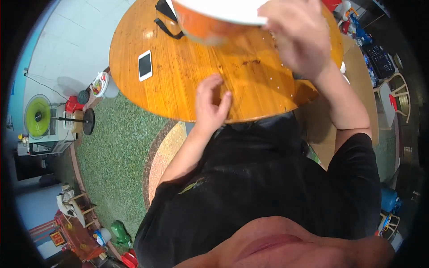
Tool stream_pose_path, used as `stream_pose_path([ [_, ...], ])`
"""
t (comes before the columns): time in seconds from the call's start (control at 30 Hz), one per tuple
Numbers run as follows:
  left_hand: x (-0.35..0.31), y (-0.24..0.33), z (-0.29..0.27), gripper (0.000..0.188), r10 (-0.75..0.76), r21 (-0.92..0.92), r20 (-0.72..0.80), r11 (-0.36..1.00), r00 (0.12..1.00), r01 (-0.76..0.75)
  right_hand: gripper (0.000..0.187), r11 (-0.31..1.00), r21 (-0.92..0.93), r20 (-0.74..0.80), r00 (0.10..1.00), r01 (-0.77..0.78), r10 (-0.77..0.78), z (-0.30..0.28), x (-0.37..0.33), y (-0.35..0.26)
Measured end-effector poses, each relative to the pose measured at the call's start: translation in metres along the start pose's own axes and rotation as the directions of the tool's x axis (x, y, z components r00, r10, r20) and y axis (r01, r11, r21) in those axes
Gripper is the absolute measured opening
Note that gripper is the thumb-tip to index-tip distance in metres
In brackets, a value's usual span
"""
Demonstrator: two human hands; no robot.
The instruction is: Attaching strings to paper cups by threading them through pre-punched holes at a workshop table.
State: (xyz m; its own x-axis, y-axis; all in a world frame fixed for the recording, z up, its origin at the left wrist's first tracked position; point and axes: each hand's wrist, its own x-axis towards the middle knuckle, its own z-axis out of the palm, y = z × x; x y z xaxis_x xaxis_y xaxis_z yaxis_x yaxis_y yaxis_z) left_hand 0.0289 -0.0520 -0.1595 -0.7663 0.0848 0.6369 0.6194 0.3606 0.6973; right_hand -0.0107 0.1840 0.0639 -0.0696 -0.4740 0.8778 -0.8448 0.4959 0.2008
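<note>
The right hand (297,38) seems to pinch the orange bowl's (210,22) white rim, blurred. The left hand (212,102) rests loosely curled, holding nothing, at the wooden desk's (178,80) edge.

The round table (187,67) is wood, made of long planks, and its top is shiny and smooth. The bowl (210,22) looks like smooth orange plastic, white inside. The phone (145,65) is white and glossy. The floor (116,156) is speckled, rough-looking stone.
</note>
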Motion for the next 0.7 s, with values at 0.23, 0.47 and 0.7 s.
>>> stream_pose_path([
  [0.23, 0.034, 0.033, -0.045, 0.065, 0.490, 0.277, -0.147, 0.854, 0.859, -0.440, 0.018, 0.971, 0.121, 0.380, 0.913, -0.208, 0.148, 0.023, -0.121, -0.030],
  [0.47, 0.064, 0.054, -0.044, 0.025, 0.508, 0.171, 0.441, 0.762, 0.740, -0.625, 0.036, 0.946, 0.068, 0.281, 0.916, -0.317, 0.287, 0.033, -0.145, -0.032],
  [0.7, 0.068, 0.055, -0.028, 0.014, 0.418, 0.333, 0.407, 0.760, 0.812, -0.558, 0.022, 0.434, -0.332, 0.163, 0.402, -0.837, 0.901, -0.023, -0.235, 0.016],
])
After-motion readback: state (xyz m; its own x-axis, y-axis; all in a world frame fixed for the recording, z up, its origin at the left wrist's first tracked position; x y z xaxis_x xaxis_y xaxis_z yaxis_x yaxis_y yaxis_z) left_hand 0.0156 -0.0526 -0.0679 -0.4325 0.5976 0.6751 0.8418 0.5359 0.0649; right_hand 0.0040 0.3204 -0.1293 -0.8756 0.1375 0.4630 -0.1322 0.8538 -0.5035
